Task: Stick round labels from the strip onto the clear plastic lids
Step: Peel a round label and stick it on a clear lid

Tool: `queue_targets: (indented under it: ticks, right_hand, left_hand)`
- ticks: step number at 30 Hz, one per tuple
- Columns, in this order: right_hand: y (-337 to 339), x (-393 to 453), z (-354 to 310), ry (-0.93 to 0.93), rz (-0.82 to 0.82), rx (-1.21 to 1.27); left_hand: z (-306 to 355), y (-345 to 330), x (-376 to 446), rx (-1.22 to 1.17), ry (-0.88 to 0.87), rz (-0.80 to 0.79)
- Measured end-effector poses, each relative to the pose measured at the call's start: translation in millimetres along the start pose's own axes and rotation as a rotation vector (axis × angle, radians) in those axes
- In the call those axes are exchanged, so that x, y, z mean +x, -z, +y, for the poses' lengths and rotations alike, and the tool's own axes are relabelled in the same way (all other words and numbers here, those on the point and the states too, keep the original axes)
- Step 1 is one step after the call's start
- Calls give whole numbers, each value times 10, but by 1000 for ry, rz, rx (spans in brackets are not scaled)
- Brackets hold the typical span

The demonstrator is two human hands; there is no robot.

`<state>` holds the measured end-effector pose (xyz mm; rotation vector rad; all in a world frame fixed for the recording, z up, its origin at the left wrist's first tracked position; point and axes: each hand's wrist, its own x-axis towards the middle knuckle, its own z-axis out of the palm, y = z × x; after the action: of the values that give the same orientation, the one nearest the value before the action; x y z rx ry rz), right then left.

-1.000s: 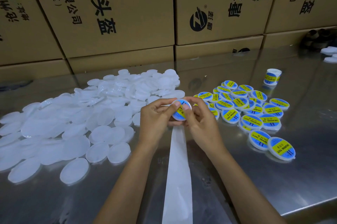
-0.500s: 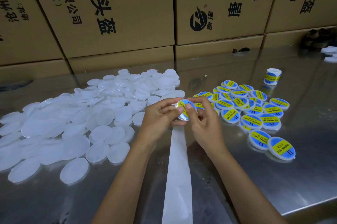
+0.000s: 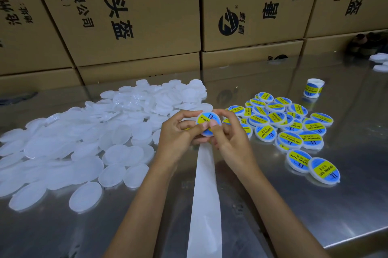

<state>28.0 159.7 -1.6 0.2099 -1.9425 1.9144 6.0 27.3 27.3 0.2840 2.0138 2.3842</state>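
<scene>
- Both hands are up over the metal table [image 3: 315,205], holding one clear plastic lid [image 3: 208,123] between them, and that lid is the landmark for everything below.
- The left hand [image 3: 178,131] grips the lid's left edge with curled fingers, thumb pressing on the blue and yellow round label [image 3: 210,118] on its face.
- The right hand [image 3: 231,138] pinches the lid's right edge, thumb tip down on the label right beside the left thumb.
- The white backing strip [image 3: 205,194] hangs from just under the lid and runs straight toward the camera between the forearms.
- Left of the lid is a big heap of blank lids [image 3: 94,136].
- Right of it is a smaller pile of labelled lids [image 3: 289,125], some overlapping.
- Further right and behind sits a label roll [image 3: 313,88], standing well apart from the lid.
- Cardboard boxes [image 3: 136,16] with black printing are stacked along the back, behind the lid.
</scene>
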Motion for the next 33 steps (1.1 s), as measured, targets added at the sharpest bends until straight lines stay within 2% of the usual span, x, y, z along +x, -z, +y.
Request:
queue_targets:
  ticks: [4,11,17,23,33]
  right_hand:
    - [-30,-15,31,18,-15,-62]
    - [20,-1,91,120,100,-151]
    - [26,22,106,120,165,-163]
    - [31,17,86,47,187,-82]
    - [-10,-20,6,49,-17,-65]
  left_hand:
    - [-2,-18,4,-16,-1,82]
    - [-17,-32,13,-5,28,97]
    - [-8,-42,-3,33,30,-8]
    - [-18,-44,-17,66,78,-207]
    - [0,-41,-6,51,-5,53]
